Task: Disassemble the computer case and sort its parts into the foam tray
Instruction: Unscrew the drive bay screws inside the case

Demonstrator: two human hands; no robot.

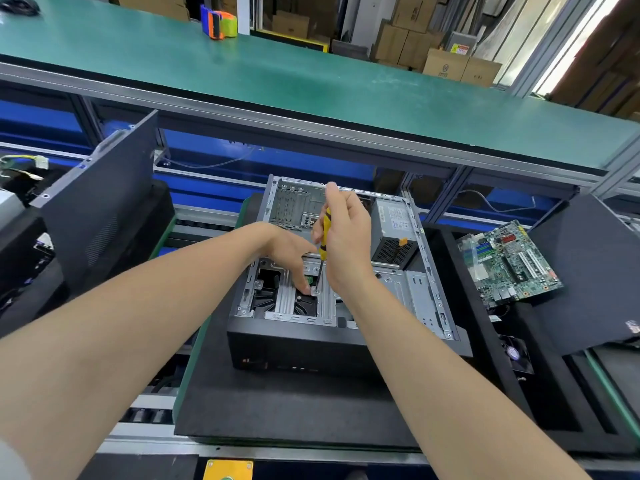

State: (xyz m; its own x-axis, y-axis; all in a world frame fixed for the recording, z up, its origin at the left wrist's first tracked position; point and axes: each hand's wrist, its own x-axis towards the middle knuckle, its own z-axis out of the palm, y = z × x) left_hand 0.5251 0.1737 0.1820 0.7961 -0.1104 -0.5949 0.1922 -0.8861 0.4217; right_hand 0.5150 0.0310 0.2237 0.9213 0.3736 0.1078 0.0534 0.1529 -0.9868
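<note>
The computer case lies on its side at the centre of the view, open face up, on a black foam pad, which judging by the layout gives straight-down access to the drive cage inside. The right hand has its fingers curled round the handle of one yellow-and-black screwdriver, held close to upright with the tip on a screw in the cage bracket. The left hand holds nothing. Its fingers reach down nearly straight and touch the metal just beside the screw, probably to steady the tip or catch the screw as it frees. One power supply sits in the case's corner at 1 o'clock, so the strip-down looks only partly done. At 3 o'clock one motherboard rests on the foam tray, apparently sorted already, with one small fan at 4 o'clock. Two dark side panels are out of the way: one leans at 9 o'clock, the other lies tilted at 3 o'clock beyond the motherboard.
</note>
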